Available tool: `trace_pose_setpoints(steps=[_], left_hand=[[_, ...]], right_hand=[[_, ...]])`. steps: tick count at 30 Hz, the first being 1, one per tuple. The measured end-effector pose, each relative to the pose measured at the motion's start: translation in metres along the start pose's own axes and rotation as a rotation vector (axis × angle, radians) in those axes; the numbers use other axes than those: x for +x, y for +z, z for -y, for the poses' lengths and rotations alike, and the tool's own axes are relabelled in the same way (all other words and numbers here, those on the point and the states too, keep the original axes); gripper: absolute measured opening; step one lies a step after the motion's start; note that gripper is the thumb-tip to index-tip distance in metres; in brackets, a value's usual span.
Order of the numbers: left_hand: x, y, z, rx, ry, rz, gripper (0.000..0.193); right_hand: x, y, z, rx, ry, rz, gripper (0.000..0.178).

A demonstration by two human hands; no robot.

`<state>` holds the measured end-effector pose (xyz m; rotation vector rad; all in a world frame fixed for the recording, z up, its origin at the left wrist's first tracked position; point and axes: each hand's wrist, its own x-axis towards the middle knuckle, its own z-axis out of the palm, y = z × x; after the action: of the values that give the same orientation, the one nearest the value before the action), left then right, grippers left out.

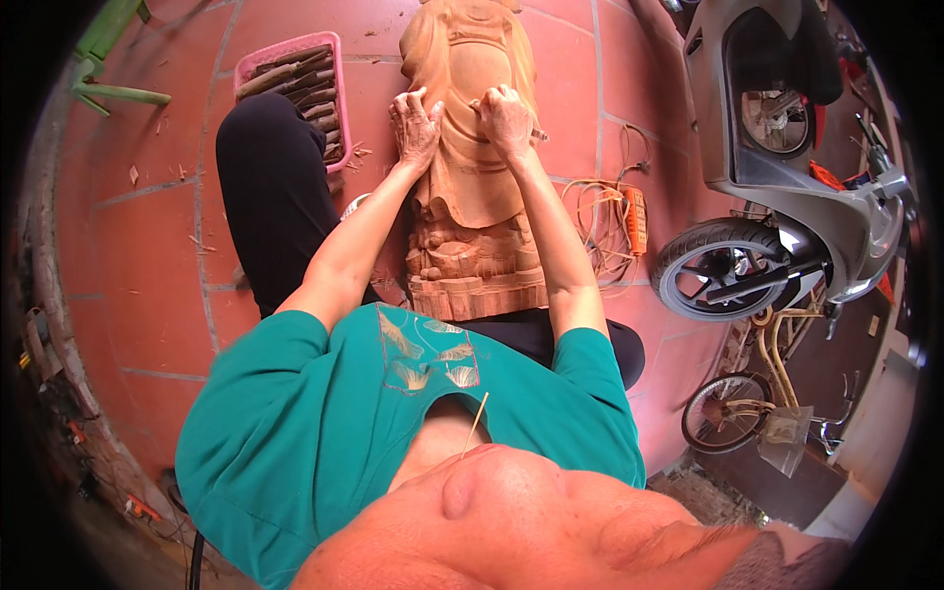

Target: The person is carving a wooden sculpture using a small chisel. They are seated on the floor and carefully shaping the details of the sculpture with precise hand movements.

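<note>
A carved wooden statue (472, 192) with a rounded belly and draped robe lies on the floor, its rough, blocky base nearest my body. My left hand (417, 130) rests on the statue's left side, fingers spread and lying against the robe. On the right of the belly, my right hand (503, 120) is closed in a fist against the wood. A short end of something pokes out beside its wrist, but what the fist holds is too hidden to name.
A pink plastic basket (342, 98) of wooden-handled tools (300, 84) stands left of the statue. To the right lie an orange power strip (636, 221) and tangled cord (590, 211). Beyond are a parked scooter (787, 197) and a bicycle (733, 413). Wood chips dot the tiles.
</note>
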<state>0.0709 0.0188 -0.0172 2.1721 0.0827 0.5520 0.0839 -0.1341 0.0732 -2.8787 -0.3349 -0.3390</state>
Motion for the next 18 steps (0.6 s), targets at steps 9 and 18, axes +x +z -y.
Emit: trace_pose_setpoints(steps=[9, 18], left_hand=[[-0.001, 0.001, 0.0, 0.044, 0.055, -0.01, 0.048], [0.002, 0.002, 0.002, 0.01, 0.033, -0.002, 0.048]], right_hand=[[0.055, 0.034, 0.027, -0.196, -0.091, -0.113, 0.015], [0.05, 0.042, 0.018, -0.039, 0.003, -0.02, 0.018]])
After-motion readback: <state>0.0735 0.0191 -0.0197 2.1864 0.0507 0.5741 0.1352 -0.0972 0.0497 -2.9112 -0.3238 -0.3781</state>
